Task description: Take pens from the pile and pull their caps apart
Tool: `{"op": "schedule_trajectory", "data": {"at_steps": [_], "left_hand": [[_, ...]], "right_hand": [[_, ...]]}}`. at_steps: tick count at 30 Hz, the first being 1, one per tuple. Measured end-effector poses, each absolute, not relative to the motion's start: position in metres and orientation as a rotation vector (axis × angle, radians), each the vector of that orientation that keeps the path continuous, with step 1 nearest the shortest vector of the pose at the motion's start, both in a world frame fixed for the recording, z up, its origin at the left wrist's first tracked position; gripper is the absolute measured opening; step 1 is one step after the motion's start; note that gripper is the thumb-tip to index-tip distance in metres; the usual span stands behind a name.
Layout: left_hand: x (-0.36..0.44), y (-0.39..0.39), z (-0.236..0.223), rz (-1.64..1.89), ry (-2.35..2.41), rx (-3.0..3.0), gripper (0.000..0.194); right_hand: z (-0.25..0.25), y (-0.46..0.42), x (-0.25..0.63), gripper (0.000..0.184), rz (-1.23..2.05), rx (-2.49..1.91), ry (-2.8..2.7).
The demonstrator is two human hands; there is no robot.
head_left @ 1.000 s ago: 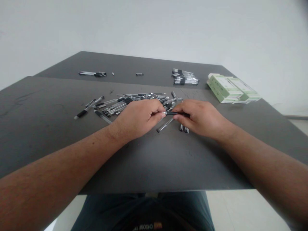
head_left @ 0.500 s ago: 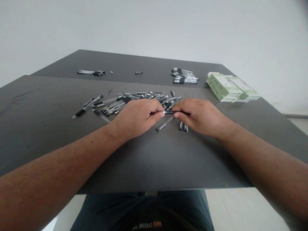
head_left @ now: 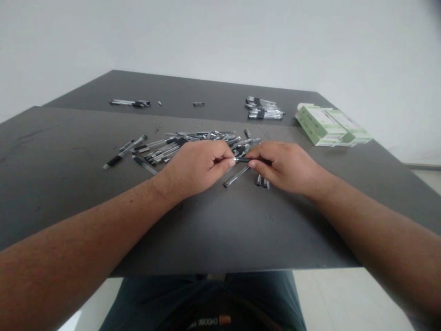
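Between my two hands a pen (head_left: pixel 242 160) lies level, its black grip section showing in the gap. My left hand (head_left: pixel 203 164) pinches the pen's tip end between thumb and forefinger. My right hand (head_left: pixel 282 166) is closed around the other part of the barrel, which is mostly hidden in the fingers. Just behind the hands spreads a loose pile of clear and black pens (head_left: pixel 168 149). A single clear barrel (head_left: pixel 236 176) sticks out below the pen, and black pen ends (head_left: pixel 262 181) show under my right hand.
Green and white boxes (head_left: pixel 322 126) stand at the right of the dark table (head_left: pixel 206 230). A stack of pens (head_left: pixel 264 109) lies at the back, with a few more pens (head_left: pixel 129 103) at the back left. One short pen part (head_left: pixel 199 104) rests between them.
Hardly anything differs. Both hands keep the same pinch on the pen, with only a very slight shift.
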State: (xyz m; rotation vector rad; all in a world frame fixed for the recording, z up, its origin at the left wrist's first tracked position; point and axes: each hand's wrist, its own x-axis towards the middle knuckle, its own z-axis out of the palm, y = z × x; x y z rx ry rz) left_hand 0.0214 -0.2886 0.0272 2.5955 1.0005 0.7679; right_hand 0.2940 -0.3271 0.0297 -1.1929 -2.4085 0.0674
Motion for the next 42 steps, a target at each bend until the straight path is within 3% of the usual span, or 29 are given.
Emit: {"op": "schedule_trajectory", "data": {"at_steps": [7, 11, 20, 24, 30, 35, 42], "left_hand": [[0.0212, -0.2891, 0.0270, 0.776, 1.009, 2.575, 0.027], [0.0214, -0.2873, 0.0249, 0.771, 0.976, 2.585, 0.027], [0.0213, -0.2900, 0.0288, 0.791, 0.999, 2.567, 0.026], [0.0212, -0.2882, 0.0268, 0.809, 0.962, 2.570, 0.027], [0.0215, -0.2874, 0.0255, 0.796, 0.988, 2.563, 0.028], [0.0208, -0.2864, 0.0238, 0.778, 0.966, 2.572, 0.028], [0.0210, -0.2870, 0.0250, 0.797, 0.983, 2.574, 0.028]], "right_hand": [[0.0314, -0.3263, 0.2973, 0.014, 0.057, -1.178, -2.392], [0.0303, -0.3252, 0.2972, 0.023, 0.050, -1.151, -2.448], [0.0307, -0.3264, 0.2977, 0.011, 0.061, -1.168, -2.355], [0.0304, -0.3258, 0.2981, 0.024, 0.003, -1.111, -2.420], [0.0305, -0.3255, 0.2987, 0.012, 0.030, -1.107, -2.360], [0.0298, -0.3237, 0.2999, 0.021, 0.002, -1.088, -2.440], [0.0291, -0.3253, 0.2988, 0.013, 0.078, -1.128, -2.316]]}}
